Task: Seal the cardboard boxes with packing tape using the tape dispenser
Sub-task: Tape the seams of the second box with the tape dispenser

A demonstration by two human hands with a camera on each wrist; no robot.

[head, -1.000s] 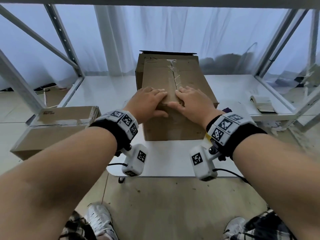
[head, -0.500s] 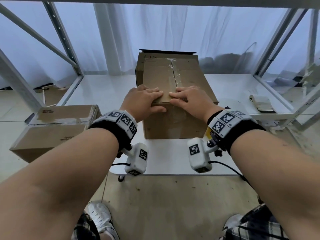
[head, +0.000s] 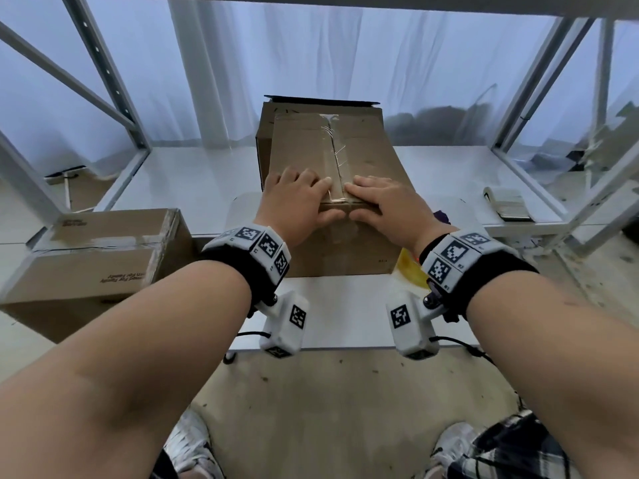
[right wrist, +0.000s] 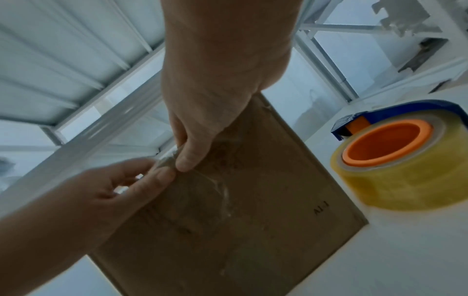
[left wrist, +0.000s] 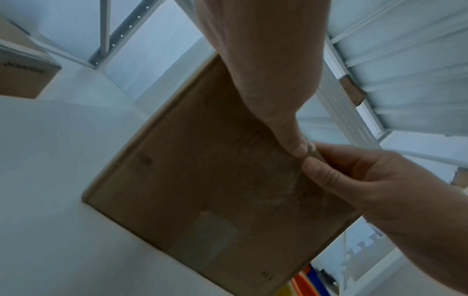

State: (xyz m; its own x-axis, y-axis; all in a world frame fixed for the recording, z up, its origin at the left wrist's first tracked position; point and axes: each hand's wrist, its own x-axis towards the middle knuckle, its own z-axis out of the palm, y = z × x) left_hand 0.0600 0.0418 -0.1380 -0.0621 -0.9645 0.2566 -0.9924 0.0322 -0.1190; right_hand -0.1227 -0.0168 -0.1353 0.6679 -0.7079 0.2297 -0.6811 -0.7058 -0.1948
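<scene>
White table, hands flat on box

Packing or storage area | white metal shelving frame with perforated uprights | taped cardboard boxes on white table and beside it | tape dispenser at hand | sheer curtain behind | dusty floor
</scene>
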